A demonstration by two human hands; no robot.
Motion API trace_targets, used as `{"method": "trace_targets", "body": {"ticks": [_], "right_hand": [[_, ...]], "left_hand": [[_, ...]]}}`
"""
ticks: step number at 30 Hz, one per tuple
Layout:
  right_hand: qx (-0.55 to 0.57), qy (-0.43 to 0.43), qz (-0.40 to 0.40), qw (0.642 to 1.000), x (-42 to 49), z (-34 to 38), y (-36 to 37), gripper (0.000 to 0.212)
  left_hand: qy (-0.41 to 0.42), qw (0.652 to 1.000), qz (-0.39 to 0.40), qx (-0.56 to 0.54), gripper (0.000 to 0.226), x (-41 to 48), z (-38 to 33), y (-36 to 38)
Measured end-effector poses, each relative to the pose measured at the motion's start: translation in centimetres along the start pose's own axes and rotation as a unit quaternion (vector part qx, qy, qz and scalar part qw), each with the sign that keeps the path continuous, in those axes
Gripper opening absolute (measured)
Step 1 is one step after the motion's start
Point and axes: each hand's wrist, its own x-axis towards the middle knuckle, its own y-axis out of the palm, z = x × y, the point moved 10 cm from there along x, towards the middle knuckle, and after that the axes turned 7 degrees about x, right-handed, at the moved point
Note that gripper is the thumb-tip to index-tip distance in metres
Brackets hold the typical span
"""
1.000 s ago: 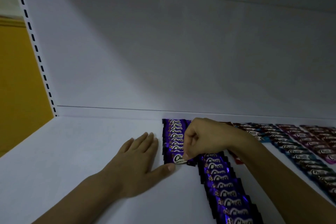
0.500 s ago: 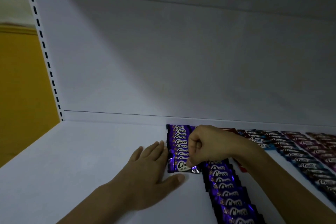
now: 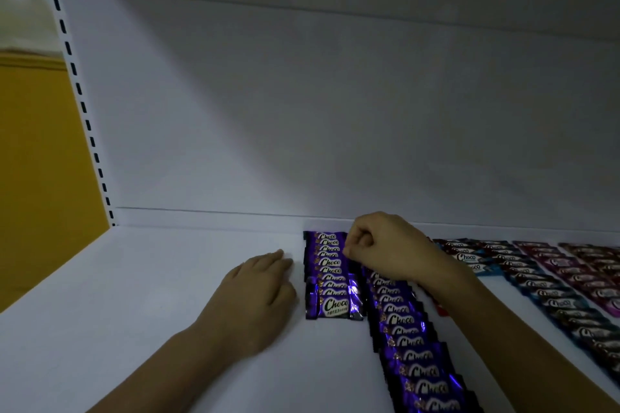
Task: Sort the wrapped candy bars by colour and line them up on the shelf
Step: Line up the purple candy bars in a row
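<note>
Grip first: the person's right hand (image 3: 379,245) is curled up tight, with thumb and forefinger tips right against the right edge of the short purple row (image 3: 330,275), near its back end. Can't tell from the head cam whether that grip actually has a wrapper pinched or is just nudging. The left hand (image 3: 258,298) isn't gripping anything. It's flat, palm down on the shelf (image 3: 151,295), fingers straight, just beside the row's left edge like a fence.

What could go wrong, imo: those bars overlap like roof shingles, so a sideways poke on one probably skews its neighbours and fans the whole row. Foil on a smooth painted shelf looks slippery too, so the front bar (image 3: 335,307) could skate out. Also the right forearm (image 3: 469,312) hangs over the long purple row (image 3: 409,345) just to the right, and a red wrapper (image 3: 443,310) peeks out beside it. A low wrist could drag those out of line.

Materials: glossy, crinkly foil packs, flat rectangles with crimped ends, white "Choco" script catching the light. Further right sit a blue row (image 3: 550,302) and a magenta row (image 3: 577,265), same shape. The shelf and back panel (image 3: 302,111) look like matte white sheet, with a slotted upright (image 3: 77,84) at the left.
</note>
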Motion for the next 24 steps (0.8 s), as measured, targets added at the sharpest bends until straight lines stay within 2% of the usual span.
{"method": "trace_targets", "body": {"ticks": [3, 7, 12, 16, 19, 24], "right_hand": [[-0.084, -0.004, -0.074, 0.994, 0.1, -0.9, -1.2, 0.018], [-0.107, -0.002, -0.083, 0.991, 0.4, -2.0, -1.0, 0.019], [-0.110, -0.006, -0.082, 0.991, 0.7, -2.4, -0.7, 0.019], [-0.109, -0.003, -0.085, 0.990, 0.9, -2.6, -0.7, 0.021], [-0.107, -0.012, -0.098, 0.989, 0.9, -2.6, -0.9, 0.020], [-0.054, -0.009, -0.106, 0.993, 0.5, -1.7, -3.0, 0.024]], "left_hand": [[-0.026, 0.999, 0.003, 0.022, 0.052, 1.7, 1.3, 0.0], [-0.057, 0.998, 0.021, 0.000, 0.044, 5.0, 1.1, -0.2], [-0.064, 0.996, 0.026, 0.062, 0.047, 7.7, -0.1, 0.6], [-0.069, 0.993, -0.024, 0.093, 0.045, 8.0, -0.1, 0.8], [-0.079, 0.992, -0.076, 0.054, 0.036, 7.9, 0.5, 0.2], [-0.102, 0.990, -0.096, 0.009, 0.030, 7.8, 1.1, -0.4]]}}
